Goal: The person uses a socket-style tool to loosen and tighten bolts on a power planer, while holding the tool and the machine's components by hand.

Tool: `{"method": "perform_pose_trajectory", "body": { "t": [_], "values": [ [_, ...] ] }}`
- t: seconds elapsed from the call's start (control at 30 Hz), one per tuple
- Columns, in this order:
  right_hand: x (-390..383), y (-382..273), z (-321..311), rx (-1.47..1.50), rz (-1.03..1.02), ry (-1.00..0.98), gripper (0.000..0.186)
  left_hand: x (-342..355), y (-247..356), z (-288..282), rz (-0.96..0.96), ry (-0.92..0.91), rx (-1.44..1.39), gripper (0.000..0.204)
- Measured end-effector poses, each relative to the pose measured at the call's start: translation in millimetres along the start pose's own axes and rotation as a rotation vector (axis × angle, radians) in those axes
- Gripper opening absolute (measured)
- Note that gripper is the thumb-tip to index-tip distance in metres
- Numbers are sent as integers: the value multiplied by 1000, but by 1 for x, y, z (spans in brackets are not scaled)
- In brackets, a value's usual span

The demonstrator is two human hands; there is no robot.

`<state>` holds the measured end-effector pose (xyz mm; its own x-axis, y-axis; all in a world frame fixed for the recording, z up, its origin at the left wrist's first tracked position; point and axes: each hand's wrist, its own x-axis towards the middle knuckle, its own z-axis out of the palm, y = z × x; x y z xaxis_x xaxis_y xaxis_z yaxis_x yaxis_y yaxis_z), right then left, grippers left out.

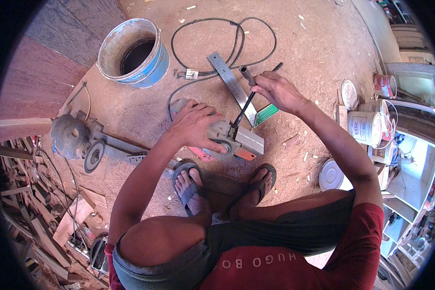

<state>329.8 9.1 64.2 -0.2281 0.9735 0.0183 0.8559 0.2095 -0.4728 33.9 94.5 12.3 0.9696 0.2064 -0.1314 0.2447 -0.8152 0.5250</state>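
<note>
I squat on a dusty floor over a grey power tool (237,140) with a flat metal base. My left hand (196,123) presses down on its body and holds it still. My right hand (275,89) grips a black T-shaped wrench (245,106) whose lower end sits in the tool's middle. A steel square ruler (229,79) with a green handle (266,114) lies just behind the tool. The tool's black cord (212,46) loops across the floor beyond it.
A blue-and-white bucket (135,53) stands at the back left. A bench grinder (75,137) sits to the left above scrap wood. Paint cans (365,128) and lids (331,175) crowd the right. My sandalled feet (227,186) rest on a plank.
</note>
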Motion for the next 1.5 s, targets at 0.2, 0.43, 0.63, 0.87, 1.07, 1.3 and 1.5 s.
{"method": "perform_pose_trajectory", "body": {
  "t": [0.2, 0.43, 0.63, 0.87, 1.07, 1.3, 1.5],
  "values": [
    [2, -6, 3, -10, 63, -4, 33, -2, 0, 0, 3, 7, -24, 101],
    [0, -6, 9, -15, 110, 18, 34, 2, 4, -6, -19, -37, -29, 100],
    [2, 0, 0, -72, -53, 45, 31, 2, -4, -5, 12, 54, 1, 94],
    [-30, 19, 11, 53, 23, 63, 17, 22, -101, -10, -321, 378, 35, 37],
    [-8, 28, 4, 73, 78, 205, 21, 33, -145, 15, -382, 280, 465, 25],
    [-23, 53, -10, 65, 308, 257, 24, 29, -151, 15, -390, 280, 426, 20],
    [-48, 95, -11, 137, 576, 282, 31, 16, -85, -3, -498, 730, -183, 23]
  ]
}}
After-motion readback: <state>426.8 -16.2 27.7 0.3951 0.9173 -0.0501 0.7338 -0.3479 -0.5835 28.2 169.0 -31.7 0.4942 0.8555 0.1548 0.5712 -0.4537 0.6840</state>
